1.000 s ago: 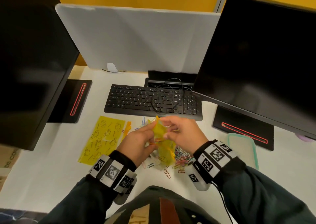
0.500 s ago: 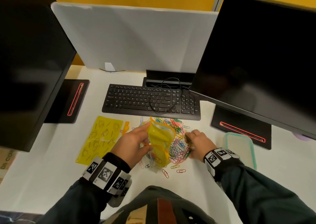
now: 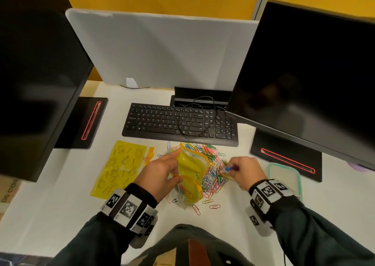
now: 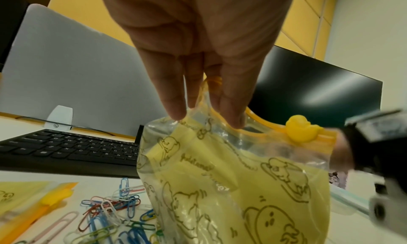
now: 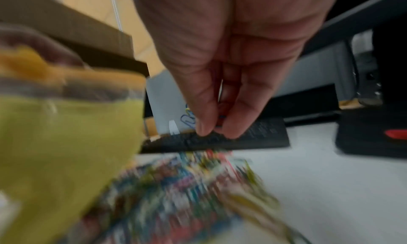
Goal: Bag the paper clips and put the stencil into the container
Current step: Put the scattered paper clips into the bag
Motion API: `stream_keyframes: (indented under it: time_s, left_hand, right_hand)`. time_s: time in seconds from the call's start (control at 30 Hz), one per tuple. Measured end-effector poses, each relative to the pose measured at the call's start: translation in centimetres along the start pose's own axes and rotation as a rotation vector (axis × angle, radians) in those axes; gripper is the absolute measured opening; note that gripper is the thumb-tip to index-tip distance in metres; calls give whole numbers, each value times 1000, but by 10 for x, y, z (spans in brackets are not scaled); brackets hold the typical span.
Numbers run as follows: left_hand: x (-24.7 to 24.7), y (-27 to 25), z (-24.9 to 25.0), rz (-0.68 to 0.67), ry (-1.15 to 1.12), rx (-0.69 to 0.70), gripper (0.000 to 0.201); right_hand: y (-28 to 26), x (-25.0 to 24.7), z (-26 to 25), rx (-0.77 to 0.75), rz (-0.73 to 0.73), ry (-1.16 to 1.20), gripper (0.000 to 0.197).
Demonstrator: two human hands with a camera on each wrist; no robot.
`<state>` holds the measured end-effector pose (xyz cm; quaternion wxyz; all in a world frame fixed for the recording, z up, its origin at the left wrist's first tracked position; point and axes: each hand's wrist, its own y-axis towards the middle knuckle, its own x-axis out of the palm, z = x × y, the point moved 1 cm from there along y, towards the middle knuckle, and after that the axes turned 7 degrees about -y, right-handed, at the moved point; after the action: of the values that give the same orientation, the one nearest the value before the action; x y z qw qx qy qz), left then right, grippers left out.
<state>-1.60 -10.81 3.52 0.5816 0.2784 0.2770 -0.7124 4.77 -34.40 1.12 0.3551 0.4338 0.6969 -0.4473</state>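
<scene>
In front of me a black keyboard [image 3: 178, 123] lies on the white worktop [image 3: 50, 194], a thin cable [image 3: 197, 119] looped over it. Dark monitors stand left [image 3: 38, 87] and right [image 3: 312, 79], with a grey divider panel [image 3: 162, 50] behind.

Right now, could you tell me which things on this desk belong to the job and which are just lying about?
For the job:
- yellow bag, held by the left hand
- paper clips; right hand pinches a few
- yellow stencil
- container

Lying about:
- keyboard
- right monitor
- left monitor
- grey divider
</scene>
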Motion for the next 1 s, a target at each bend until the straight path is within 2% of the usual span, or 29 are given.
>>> stream_keyframes:
  time_s: [0.07, 0.13, 0.27, 0.33, 0.4, 0.43, 0.47, 0.53, 0.57, 0.67, 0.73, 0.83, 0.9, 1.0]
  left_hand:
    - [1, 1, 1, -8, 6, 4, 42]
    - [2, 2, 3, -24, 12, 6, 40]
    - [4, 5, 8, -44, -1, 31, 25]
    - [3, 6, 10, -35, -10, 43, 23]
    - [-1, 4, 8, -14, -14, 44, 22]
    - [-3, 3, 6, -3, -16, 39, 23]
    - [-4, 1, 5, 4, -19, 35, 25]
    - [-4, -1, 3, 11, -19, 36, 38]
    - [-4, -2, 4, 15, -17, 36, 43]
    - [-4, -1, 5, 32, -14, 32, 46]
    - [-4, -1, 5, 37, -16, 24, 45]
    - [-7, -1, 4, 59, -28, 22, 45]
    - [-9, -2, 2, 69, -39, 1, 43]
    - [-9, -3, 1, 66, -40, -28, 40]
  right_hand:
    - [-11, -21, -15, -33, 79, 131, 2]
    - [-18, -38, -35, -123, 132, 183, 2]
    - [-19, -44, -71, -284, 20, 106, 14]
    - [-12, -43, -70, -245, 55, 163, 26]
    - [-4, -39, -51, -125, 133, 247, 36]
    - [0, -32, -38, -44, 120, 221, 47]
    - [2, -20, -23, 46, 43, 135, 66]
    - [-1, 10, 0, 173, -197, -69, 112]
    - [-4, 24, 5, 193, -275, -126, 127]
    - [-11, 57, 2, 163, -316, -197, 146]
    - [-13, 71, -8, 168, -291, -234, 147]
    - [-9, 78, -17, 182, -199, -216, 132]
    - [-5, 76, -14, 170, -142, -165, 113]
    - [3, 70, -6, 148, -54, -113, 68]
